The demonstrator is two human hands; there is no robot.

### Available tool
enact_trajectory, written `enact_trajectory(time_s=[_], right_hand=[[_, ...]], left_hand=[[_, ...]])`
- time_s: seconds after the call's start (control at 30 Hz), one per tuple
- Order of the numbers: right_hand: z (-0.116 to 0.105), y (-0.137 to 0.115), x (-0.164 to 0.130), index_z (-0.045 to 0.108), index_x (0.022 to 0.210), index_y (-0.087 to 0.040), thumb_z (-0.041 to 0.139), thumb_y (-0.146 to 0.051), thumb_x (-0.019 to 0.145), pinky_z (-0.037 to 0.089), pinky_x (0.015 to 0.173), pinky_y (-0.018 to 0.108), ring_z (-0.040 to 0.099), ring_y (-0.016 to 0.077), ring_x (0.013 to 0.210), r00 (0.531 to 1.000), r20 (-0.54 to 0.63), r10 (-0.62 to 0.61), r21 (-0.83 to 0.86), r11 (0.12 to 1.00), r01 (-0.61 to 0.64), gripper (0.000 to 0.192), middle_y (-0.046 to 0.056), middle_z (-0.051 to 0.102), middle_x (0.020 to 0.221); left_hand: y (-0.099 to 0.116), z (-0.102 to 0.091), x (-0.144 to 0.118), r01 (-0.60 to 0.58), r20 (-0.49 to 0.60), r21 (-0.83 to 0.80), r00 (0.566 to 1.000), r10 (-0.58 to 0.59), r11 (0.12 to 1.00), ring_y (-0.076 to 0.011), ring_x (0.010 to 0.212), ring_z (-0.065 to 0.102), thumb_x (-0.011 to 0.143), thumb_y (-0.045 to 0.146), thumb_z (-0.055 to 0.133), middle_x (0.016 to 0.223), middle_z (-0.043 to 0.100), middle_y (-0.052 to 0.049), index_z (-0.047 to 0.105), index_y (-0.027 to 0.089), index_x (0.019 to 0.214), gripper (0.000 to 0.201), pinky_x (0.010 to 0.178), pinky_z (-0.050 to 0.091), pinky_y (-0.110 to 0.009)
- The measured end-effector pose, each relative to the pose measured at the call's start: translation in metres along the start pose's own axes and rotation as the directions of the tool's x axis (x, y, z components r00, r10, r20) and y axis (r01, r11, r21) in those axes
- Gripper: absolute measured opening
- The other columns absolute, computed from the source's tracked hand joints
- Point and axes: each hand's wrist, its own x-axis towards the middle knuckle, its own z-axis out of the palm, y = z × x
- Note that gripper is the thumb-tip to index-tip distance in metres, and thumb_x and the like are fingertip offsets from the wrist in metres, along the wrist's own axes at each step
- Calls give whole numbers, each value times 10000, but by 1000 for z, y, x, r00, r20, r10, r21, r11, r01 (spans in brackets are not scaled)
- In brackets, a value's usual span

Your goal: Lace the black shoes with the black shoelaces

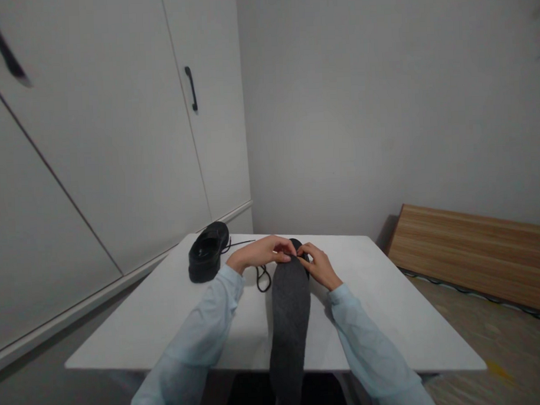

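A long grey strip with a cloth-like surface (290, 314) runs from between my hands down past the table's near edge; I cannot tell its kind. At its far end, a black shoe (295, 244) shows only in part, the rest covered by the grey strip and my fingers. My left hand (267, 250) bends in from the left, its thumb and fingers pinched at the strip's tip. Opposite it, my right hand (317, 266) has its fingertips closed together at the same spot. What exactly they pinch is hidden. Below my left hand lies a looped black shoelace (264, 279).
Another black shoe (205, 255) stands at the table's back left, with a lace trailing right. The white table (381, 328) has a cabinet with black handles (191, 89) to its left. A wood-grain panel (471, 254) is on the right by the wall.
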Motion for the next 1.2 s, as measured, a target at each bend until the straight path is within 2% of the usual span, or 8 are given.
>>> enact_trajectory(time_s=[0.2, 0.4, 0.57, 0.77, 0.97, 1.13, 1.2], right_hand=[[0, 0, 1, 634, 775, -200, 535, -330, 836, 411, 706, 268, 551, 166, 778, 1000, 2, 23, 74, 997, -23, 174, 23, 600, 812], [-3, -1, 1, 636, 765, -204, 548, -337, 828, 415, 709, 268, 556, 162, 781, 999, 9, 33, 93, 995, -34, 171, 22, 607, 817], [-3, 0, 0, 631, 745, -209, 549, -240, 789, 411, 686, 262, 555, 163, 791, 998, 12, 54, 68, 996, -55, 97, 10, 612, 821], [-5, -1, 1, 646, 782, -211, 576, -171, 739, 426, 742, 288, 564, 170, 810, 997, 55, 58, 72, 995, -62, 91, 13, 626, 847], [-5, 1, 1, 649, 801, -196, 547, -172, 764, 429, 728, 290, 567, 176, 820, 997, 56, 53, 48, 997, -56, 110, 29, 624, 863], [-3, 3, 1, 650, 802, -213, 543, -153, 758, 429, 737, 281, 566, 169, 835, 998, 47, 45, 58, 997, -48, 130, 16, 621, 867], [-4, 2, 1, 652, 801, -212, 546, -156, 758, 432, 735, 281, 567, 170, 836, 998, 49, 45, 68, 997, -49, 128, 18, 622, 869]], left_hand=[[15, 16, 14, 2, -63, 315, 998, 19, 949, -136, 811, 581, 773, 79, 574, 862, 651, -29, 636, 142, 912, 165, 752, 411, -226], [20, 29, 7, 67, -62, 624, 997, -36, 778, -198, 870, 583, 806, 138, 574, 885, 640, -72, 637, 158, 929, 140, 781, 402, -271], [20, 35, 3, 29, -75, 697, 997, 32, 717, -178, 823, 572, 847, 141, 489, 909, 610, -49, 545, 204, 1083, 251, 723, 400, -252], [20, 45, 12, -13, -7, 774, 1000, 28, 633, -192, 828, 611, 831, 148, 511, 867, 652, -42, 638, 225, 882, 157, 691, 416, -257], [25, 48, 14, 30, -40, 827, 999, 5, 561, -219, 745, 649, 835, 151, 496, 800, 674, -107, 671, 155, 833, 176, 678, 462, -296], [35, 47, 19, 48, 3, 827, 996, -91, 560, -247, 734, 659, 804, 119, 477, 746, 670, -159, 672, 87, 795, 198, 684, 485, -319], [34, 47, 22, 54, 32, 797, 991, -131, 602, -266, 733, 659, 763, 140, 515, 731, 674, -169, 679, 81, 777, 174, 683, 489, -335]])
